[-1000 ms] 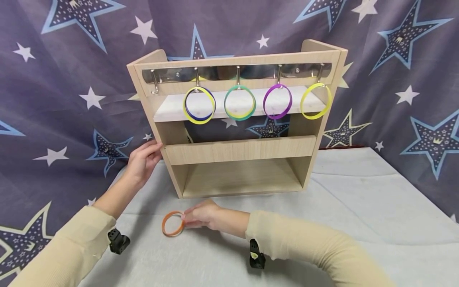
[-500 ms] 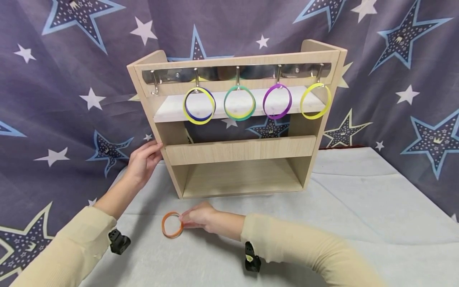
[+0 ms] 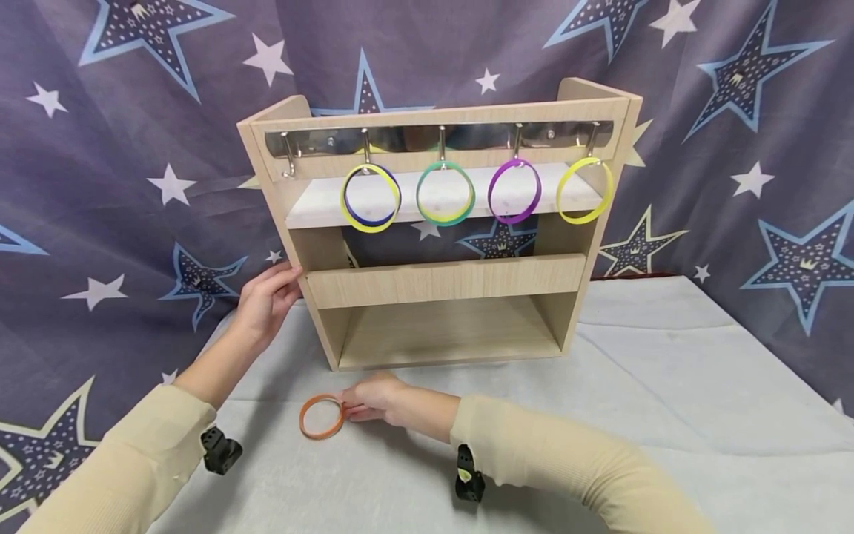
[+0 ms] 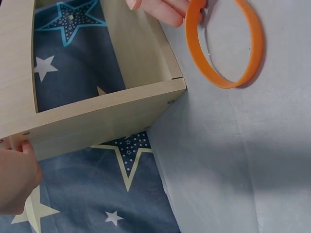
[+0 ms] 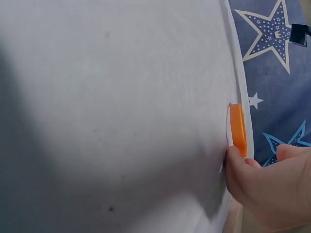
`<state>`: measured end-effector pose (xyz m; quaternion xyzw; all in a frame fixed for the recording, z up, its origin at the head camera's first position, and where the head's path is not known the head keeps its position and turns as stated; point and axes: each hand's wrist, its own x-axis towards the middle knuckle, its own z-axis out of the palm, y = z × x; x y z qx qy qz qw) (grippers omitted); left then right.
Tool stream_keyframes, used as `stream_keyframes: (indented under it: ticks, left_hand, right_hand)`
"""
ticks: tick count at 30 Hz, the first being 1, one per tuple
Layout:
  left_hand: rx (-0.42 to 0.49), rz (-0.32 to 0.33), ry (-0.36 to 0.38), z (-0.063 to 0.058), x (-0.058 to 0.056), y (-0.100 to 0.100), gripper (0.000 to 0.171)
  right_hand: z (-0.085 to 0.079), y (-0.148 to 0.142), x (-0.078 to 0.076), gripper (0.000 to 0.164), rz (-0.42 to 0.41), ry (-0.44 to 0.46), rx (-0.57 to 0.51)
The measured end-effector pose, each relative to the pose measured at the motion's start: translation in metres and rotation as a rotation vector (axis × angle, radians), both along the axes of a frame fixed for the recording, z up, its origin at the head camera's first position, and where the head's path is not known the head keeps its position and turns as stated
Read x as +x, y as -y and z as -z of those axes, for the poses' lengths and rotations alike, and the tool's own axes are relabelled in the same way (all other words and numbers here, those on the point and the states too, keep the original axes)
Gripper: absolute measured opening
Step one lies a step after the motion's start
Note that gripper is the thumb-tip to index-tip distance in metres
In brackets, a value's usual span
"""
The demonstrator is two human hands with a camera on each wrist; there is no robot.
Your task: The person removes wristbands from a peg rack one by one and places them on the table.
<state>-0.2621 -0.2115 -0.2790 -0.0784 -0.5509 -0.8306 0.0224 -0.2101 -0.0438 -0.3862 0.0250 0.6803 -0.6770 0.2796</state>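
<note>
My right hand [image 3: 375, 397] pinches an orange wristband [image 3: 303, 419] by its right side, low over the cloth in front of the rack. The round band also shows in the left wrist view (orange wristband [image 4: 257, 39]) and nearly edge-on in the right wrist view. My left hand [image 3: 265, 300] grips the left side board of a wooden rack [image 3: 447, 280] at mid height. Hooks line a metal strip [image 3: 400, 139] across its top. From them hang a yellow-and-blue band [image 3: 345, 204], a green-and-yellow band [image 3: 472, 194], a purple band [image 3: 492, 194] and a yellow band [image 3: 560, 194]. The leftmost hook [image 3: 289, 159] carries nothing.
A pale grey cloth [image 3: 667, 400] covers the table under the rack. Behind and at the sides hangs a dark curtain [image 3: 434, 44] printed with stars. Inside the rack is a white shelf [image 3: 320, 204], with an open compartment [image 3: 454, 326] at the bottom.
The right hand makes only slight shifts with the orange wristband, which stays low near the same spot. The left hand stays at the rack's side. The head view has shifted very slightly.
</note>
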Motion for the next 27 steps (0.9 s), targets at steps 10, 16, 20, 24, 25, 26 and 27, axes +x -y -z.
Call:
stream_keyframes:
  ticks: [10,16,20,24,25,26,27]
  left_hand:
    - [0.006,-0.006,0.010,0.001,0.001,0.003,0.011]
    - [0.003,-0.008,-0.006,0.001,0.002,0.006,0.013]
    - [-0.021,-0.003,-0.001,0.001,0.002,0.005,0.013]
    - [-0.041,-0.008,0.001,-0.001,0.001,0.002,0.012]
    - [-0.051,-0.013,-0.001,0.000,0.001,0.002,0.012]
    - [-0.057,-0.017,-0.003,0.000,0.001,0.002,0.011]
    - [-0.065,-0.020,-0.007,0.001,0.002,0.002,0.011]
  right_hand:
    - [0.002,-0.004,-0.003,0.025,-0.040,0.028,-0.038]
    - [0.002,-0.009,-0.003,0.029,-0.082,0.037,-0.048]
    - [0.000,-0.016,-0.004,0.030,-0.100,0.050,-0.068]
    - [-0.006,-0.026,-0.007,0.032,-0.102,0.045,-0.083]
    - [-0.007,-0.028,-0.008,0.033,-0.110,0.041,-0.088]
    - [-0.009,-0.030,-0.009,0.034,-0.109,0.037,-0.096]
    - [-0.011,-0.031,-0.010,0.034,-0.109,0.034,-0.104]
